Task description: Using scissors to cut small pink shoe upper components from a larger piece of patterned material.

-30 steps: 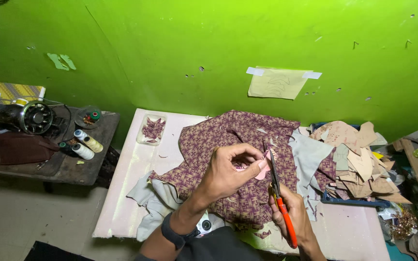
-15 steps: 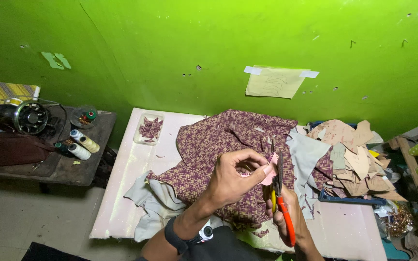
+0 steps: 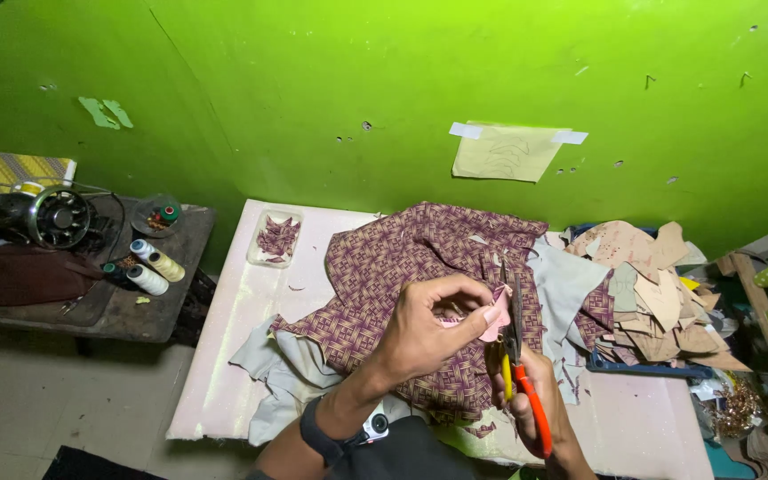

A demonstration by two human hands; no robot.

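Nearest, the left hand (image 3: 424, 333) pinches a small pink fabric piece (image 3: 493, 322) above the patterned cloth (image 3: 402, 267); the right hand (image 3: 540, 404) is closed around orange-handled scissors (image 3: 519, 373), blades at the piece. Risk: fingertips sit close to the blades, and a loose pinch could skew the cut.

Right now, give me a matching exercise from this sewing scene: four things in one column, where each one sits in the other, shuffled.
Things:
1. scissors
2. pink piece
3. thread spools
4. taped paper

Places:
A. on the green wall
B. on the dark side table, at left
C. in the right hand
D. pinched in the left hand

Pairs: 1-C, 2-D, 3-B, 4-A
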